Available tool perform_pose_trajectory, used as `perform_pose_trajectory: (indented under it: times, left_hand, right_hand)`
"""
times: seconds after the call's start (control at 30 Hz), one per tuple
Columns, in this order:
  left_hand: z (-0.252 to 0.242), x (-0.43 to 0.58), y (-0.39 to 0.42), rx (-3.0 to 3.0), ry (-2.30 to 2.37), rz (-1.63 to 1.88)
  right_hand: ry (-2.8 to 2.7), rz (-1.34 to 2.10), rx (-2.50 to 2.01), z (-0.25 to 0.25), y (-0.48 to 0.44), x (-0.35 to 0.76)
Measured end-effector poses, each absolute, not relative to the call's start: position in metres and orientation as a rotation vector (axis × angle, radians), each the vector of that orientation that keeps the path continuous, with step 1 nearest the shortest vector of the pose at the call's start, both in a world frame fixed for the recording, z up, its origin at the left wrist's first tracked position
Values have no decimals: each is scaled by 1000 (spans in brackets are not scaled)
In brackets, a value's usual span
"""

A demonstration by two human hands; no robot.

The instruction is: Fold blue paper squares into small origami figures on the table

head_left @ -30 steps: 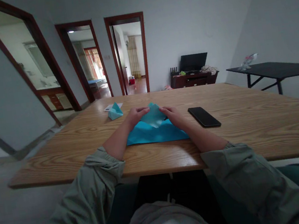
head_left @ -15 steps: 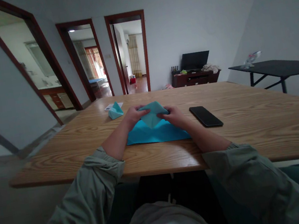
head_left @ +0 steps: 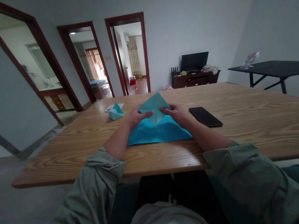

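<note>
far left, open doorway (head_left: 27,66) into a room with a mirror (head_left: 40,60) and counter, then two dark red wood-framed doorways (head_left: 84,62) (head_left: 130,55), the second showing a long curtain (head_left: 134,56). on the wooden surface (head_left: 62,167), left to right: white card (head_left: 112,107), small folded teal paper piece (head_left: 115,112) overlapping its corner, left hand (head_left: 138,116), blue origami paper (head_left: 158,133) lying flat mid-surface, right hand (head_left: 176,115), black phone (head_left: 205,116). both hands grasp the paper's raised pale flap (head_left: 154,105) between them, not clenched. behind, dark wood cabinet (head_left: 195,80) against the wall with a black monitor (head_left: 194,61) on it. far right, separate black table (head_left: 273,66) with a small pale object (head_left: 249,60) on it.
</note>
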State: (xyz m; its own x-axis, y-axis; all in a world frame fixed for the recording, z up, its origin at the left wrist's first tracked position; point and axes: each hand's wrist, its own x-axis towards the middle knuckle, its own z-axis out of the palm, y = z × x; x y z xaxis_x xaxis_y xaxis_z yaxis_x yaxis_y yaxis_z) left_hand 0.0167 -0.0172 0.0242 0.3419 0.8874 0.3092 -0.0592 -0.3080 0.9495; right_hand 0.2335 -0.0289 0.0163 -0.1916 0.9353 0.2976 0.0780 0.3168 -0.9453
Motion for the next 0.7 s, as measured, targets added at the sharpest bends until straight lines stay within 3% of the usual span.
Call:
perform_pose_trajectory:
  times: [0.37, 0.7]
  left_hand:
    - [25, 19, -20, 1647, 855, 1015]
    - [24, 18, -19, 1634, 852, 1070]
  right_hand:
    - [-1623, 840, -1015, 16, -25, 231]
    - [-1661, 1104, -1027, 22, -40, 224]
